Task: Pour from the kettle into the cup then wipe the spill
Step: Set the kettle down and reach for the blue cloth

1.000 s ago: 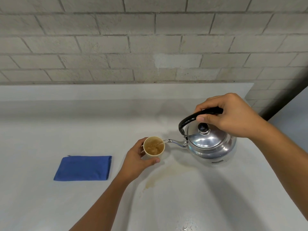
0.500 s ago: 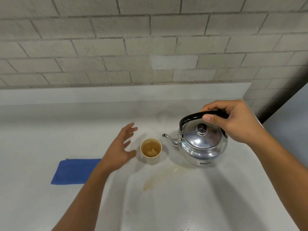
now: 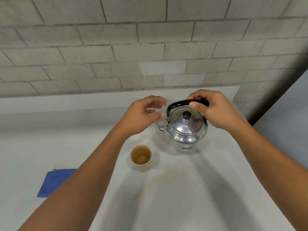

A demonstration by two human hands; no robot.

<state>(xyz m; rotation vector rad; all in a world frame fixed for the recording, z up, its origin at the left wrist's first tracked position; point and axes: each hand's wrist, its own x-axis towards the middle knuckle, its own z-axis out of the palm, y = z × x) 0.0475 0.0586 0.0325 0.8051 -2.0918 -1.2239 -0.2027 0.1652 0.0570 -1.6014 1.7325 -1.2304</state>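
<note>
Kettle (image 3: 186, 130) handle gripped by right hand (image 3: 215, 110); left hand (image 3: 141, 114) fingers spread, empty.

A pale grey brick wall (image 3: 150, 47) rises behind a white counter (image 3: 50, 130) with a low raised back ledge.

blue cloth (image 3: 55, 181) half hidden by left forearm, kettle spout (image 3: 159, 126) partly covered

White table (image 3: 50, 139) against brick wall (image 3: 116, 47). On it: steel kettle (image 3: 186, 130) at back, tan cup (image 3: 141, 158) just in front, brownish spill (image 3: 160, 182) nearer, blue cloth (image 3: 53, 182) far left.
</note>
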